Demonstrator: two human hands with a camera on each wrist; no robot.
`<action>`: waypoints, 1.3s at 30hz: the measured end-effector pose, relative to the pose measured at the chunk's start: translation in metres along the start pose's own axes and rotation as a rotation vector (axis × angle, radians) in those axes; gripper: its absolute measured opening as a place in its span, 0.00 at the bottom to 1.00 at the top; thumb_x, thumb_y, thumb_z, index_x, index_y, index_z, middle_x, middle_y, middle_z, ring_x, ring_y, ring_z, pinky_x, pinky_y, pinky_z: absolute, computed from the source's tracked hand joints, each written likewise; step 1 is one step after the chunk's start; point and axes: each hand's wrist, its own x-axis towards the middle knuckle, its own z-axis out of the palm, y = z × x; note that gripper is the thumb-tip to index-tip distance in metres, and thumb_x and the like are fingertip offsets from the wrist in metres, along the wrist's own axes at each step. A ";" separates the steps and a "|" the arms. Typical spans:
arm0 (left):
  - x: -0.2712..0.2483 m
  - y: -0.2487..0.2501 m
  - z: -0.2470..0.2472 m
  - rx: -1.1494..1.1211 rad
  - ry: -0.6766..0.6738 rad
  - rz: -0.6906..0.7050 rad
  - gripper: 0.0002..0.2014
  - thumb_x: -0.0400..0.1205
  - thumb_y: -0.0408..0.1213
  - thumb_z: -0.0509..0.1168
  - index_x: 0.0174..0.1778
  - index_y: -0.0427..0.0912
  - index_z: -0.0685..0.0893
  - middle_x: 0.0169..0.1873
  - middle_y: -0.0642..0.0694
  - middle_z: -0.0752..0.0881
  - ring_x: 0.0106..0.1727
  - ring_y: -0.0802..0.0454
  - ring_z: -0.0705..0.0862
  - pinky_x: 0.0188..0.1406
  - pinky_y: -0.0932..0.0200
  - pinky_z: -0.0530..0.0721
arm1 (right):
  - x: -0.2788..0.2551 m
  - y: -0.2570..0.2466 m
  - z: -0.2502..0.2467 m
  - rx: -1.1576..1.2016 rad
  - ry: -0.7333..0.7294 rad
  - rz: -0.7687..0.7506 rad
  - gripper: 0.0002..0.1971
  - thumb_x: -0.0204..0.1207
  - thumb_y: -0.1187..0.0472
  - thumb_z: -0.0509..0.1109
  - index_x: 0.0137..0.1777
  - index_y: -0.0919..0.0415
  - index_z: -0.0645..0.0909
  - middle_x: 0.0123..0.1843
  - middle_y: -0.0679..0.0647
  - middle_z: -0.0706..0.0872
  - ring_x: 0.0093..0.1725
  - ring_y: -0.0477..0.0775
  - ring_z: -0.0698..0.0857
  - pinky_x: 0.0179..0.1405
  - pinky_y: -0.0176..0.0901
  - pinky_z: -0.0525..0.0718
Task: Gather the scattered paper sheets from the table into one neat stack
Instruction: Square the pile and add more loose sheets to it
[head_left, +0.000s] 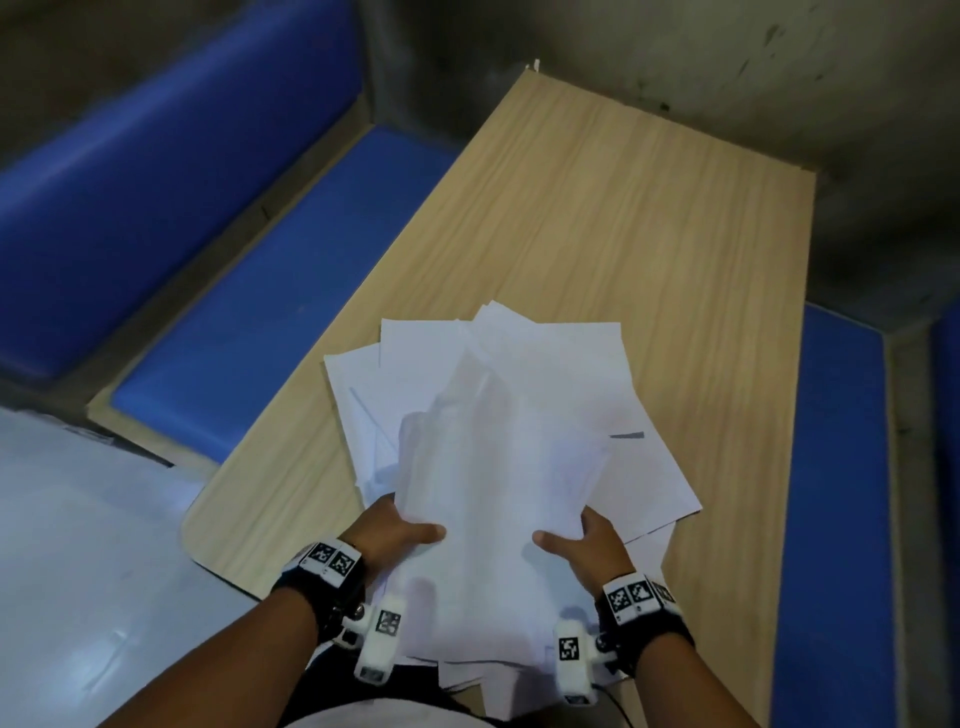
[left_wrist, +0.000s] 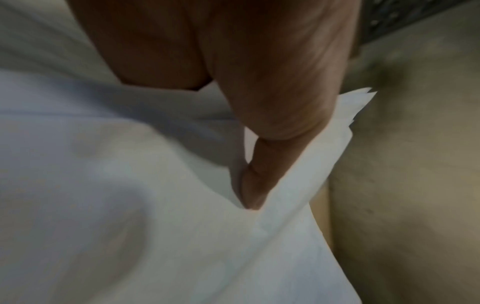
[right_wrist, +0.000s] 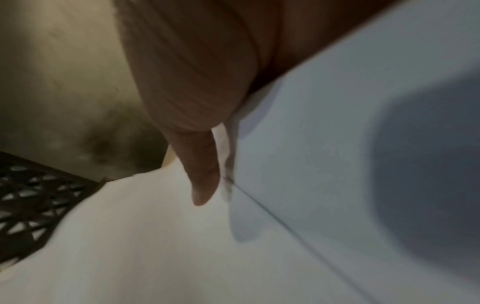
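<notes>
A loose, uneven pile of white paper sheets (head_left: 498, 447) is bunched at the near end of the wooden table (head_left: 597, 218). My left hand (head_left: 400, 530) grips the pile's left side, thumb on top and fingers hidden beneath. On the pile's right side my right hand (head_left: 587, 545) grips the same way. The sheets fan out at different angles, and some hang over the near table edge. In the left wrist view the left hand (left_wrist: 249, 185) has its fingers tucked under the paper sheets (left_wrist: 130, 205). The right wrist view shows the right hand (right_wrist: 202, 174) against the paper sheets (right_wrist: 337, 144).
Blue padded benches (head_left: 234, 312) flank the table on the left, and another blue bench (head_left: 831, 493) runs along the right. A grey stained wall (head_left: 675, 67) stands behind the far end. The far half of the table shows bare wood.
</notes>
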 end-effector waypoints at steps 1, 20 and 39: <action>-0.004 0.007 -0.001 0.044 0.002 0.045 0.27 0.62 0.45 0.87 0.57 0.48 0.87 0.49 0.48 0.95 0.54 0.49 0.92 0.62 0.47 0.88 | -0.004 -0.002 -0.005 0.030 0.039 -0.010 0.21 0.59 0.54 0.88 0.51 0.57 0.86 0.48 0.51 0.93 0.55 0.59 0.90 0.45 0.39 0.87; 0.000 0.108 0.039 0.355 0.138 0.330 0.18 0.70 0.43 0.81 0.34 0.59 0.75 0.21 0.65 0.80 0.30 0.74 0.78 0.34 0.86 0.72 | -0.019 -0.048 -0.048 0.094 0.224 -0.187 0.21 0.58 0.63 0.88 0.49 0.48 0.86 0.48 0.43 0.91 0.51 0.51 0.89 0.61 0.55 0.85; 0.006 0.089 0.056 -0.080 0.182 0.315 0.27 0.60 0.43 0.89 0.52 0.56 0.85 0.46 0.51 0.94 0.52 0.51 0.92 0.55 0.52 0.89 | -0.041 -0.059 -0.058 0.201 0.333 -0.232 0.22 0.53 0.52 0.90 0.45 0.56 0.89 0.46 0.52 0.95 0.49 0.55 0.93 0.54 0.55 0.88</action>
